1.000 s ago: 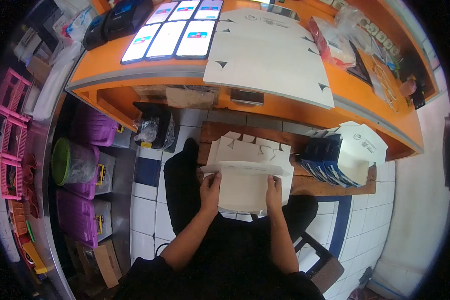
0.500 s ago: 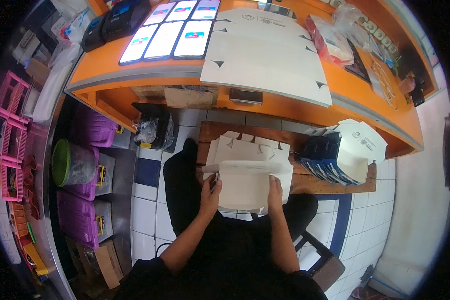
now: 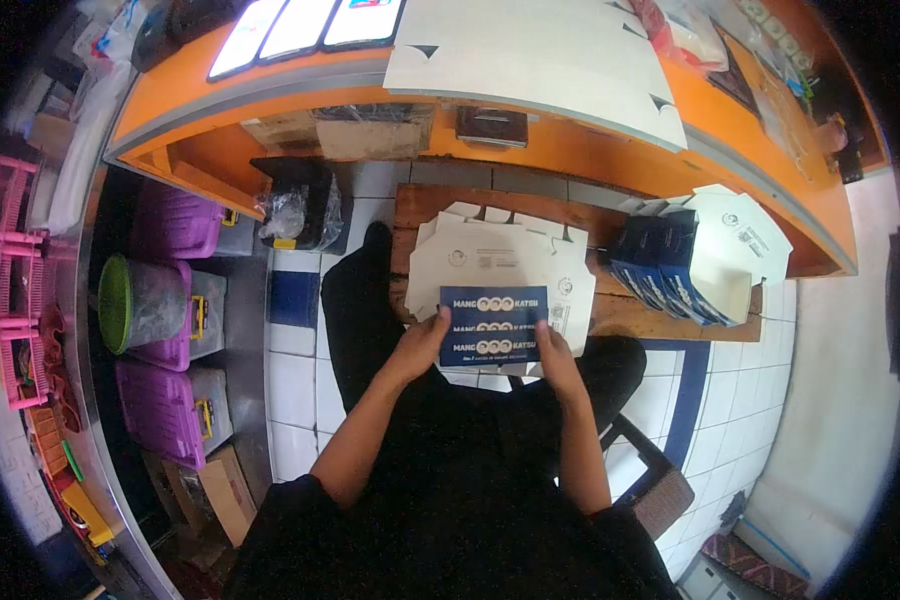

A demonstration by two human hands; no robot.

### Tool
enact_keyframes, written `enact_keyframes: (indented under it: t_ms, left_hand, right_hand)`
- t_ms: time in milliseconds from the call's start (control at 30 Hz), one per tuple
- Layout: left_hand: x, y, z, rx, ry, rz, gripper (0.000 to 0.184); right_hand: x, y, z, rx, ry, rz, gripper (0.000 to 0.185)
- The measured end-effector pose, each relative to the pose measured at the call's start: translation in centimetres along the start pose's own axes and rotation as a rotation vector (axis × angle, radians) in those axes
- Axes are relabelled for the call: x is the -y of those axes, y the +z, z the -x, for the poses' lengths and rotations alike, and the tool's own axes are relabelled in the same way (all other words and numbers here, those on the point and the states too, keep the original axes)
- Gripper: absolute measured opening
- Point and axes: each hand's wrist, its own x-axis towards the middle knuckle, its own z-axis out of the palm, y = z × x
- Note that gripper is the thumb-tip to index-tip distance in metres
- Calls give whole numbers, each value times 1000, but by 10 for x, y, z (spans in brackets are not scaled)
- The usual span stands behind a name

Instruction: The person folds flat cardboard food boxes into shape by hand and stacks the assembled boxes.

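Note:
A blue cardboard food box [image 3: 492,350], printed "MANG KATSU" in rows, is held between my two hands with its printed panels facing me. My left hand [image 3: 420,348] grips its left edge, and my right hand [image 3: 560,362] grips its right edge, thumbs on the printed side. Behind and beneath it, a stack of flat white box blanks [image 3: 500,250] lies on the wooden bench [image 3: 605,318]. To the right on the bench stands a nested row of folded blue-and-white boxes [image 3: 670,262]. The far side of the held box is hidden.
Ahead is an orange counter [image 3: 310,105] with phones [image 3: 300,25] and a stack of large white cardboard sheets [image 3: 530,65] overhanging its edge. Purple-lidded bins [image 3: 160,410] and a green-rimmed bucket [image 3: 118,303] stand at left. A dark chair [image 3: 655,500] is at lower right.
The box has turned in my hands: its white inside faced me before, and its blue printed panels face me now. The camera view has tilted down, so the counter sits higher.

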Motion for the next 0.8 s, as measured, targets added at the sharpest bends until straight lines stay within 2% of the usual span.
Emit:
enact_keyframes:
  t_ms: [33, 67, 100, 133, 167, 267, 367, 433, 467, 533, 567, 600, 633, 667, 700, 733, 767, 800]
  left_hand:
    - [4, 4, -4, -40, 113, -172, 91]
    - [10, 11, -6, -38, 102, -172, 91]
    - [6, 18, -3, -111, 157, -178, 86]
    - [3, 23, -1, -184, 215, -185, 82]
    - [1, 24, -1, -183, 206, -186, 82]
    - [6, 28, -9, -269, 102, -239, 73]
    - [-2, 25, -12, -218, 38, -203, 72]
    - [-3, 26, -9, -287, 106, -206, 70]
    - [-1, 23, -6, -201, 73, -86, 72]
    - [10, 15, -11, -28, 12, 208, 79]
    - [21, 12, -11, -28, 15, 203, 79]
    - [8, 10, 8, -34, -54, 357, 78]
    - [1, 7, 19, -39, -123, 508, 77]
    - [36, 5, -3, -149, 130, 459, 68]
    - [29, -1, -1, -143, 134, 452, 68]
    - [10, -7, 6, -306, 303, 281, 65]
    - [-15, -13, 18, -469, 468, 108, 62]
    - [-60, -10, 42, -440, 529, 107, 50]
  right_hand:
    - [-2, 3, -3, 32, -51, 52, 71]
    - [-4, 5, -4, -9, -83, 66, 69]
    - [-15, 9, -8, -3, -70, 66, 69]
    - [-28, 14, -15, -90, -114, 92, 67]
    - [-40, 17, -21, -179, -160, 118, 65]
    - [0, 20, -15, -149, -30, 95, 63]
    - [0, 15, -19, -95, 13, 47, 64]
    - [-4, 16, -19, -74, -27, -179, 69]
    - [-15, 8, -24, 26, -19, -252, 76]
    - [1, 6, -13, 51, -84, -262, 78]
    - [8, 5, -2, 71, -103, -271, 81]
    - [26, 3, 10, 98, -94, -335, 91]
    - [34, 3, 22, 89, -90, -344, 91]
    - [41, 3, 31, 0, -293, -102, 94]
    - [52, 2, 41, -89, -492, 148, 97]
    - [72, 1, 56, -185, -659, 412, 101]
    - [86, 2, 67, -185, -660, 412, 101]
    - [97, 4, 77, -214, -704, 580, 100]
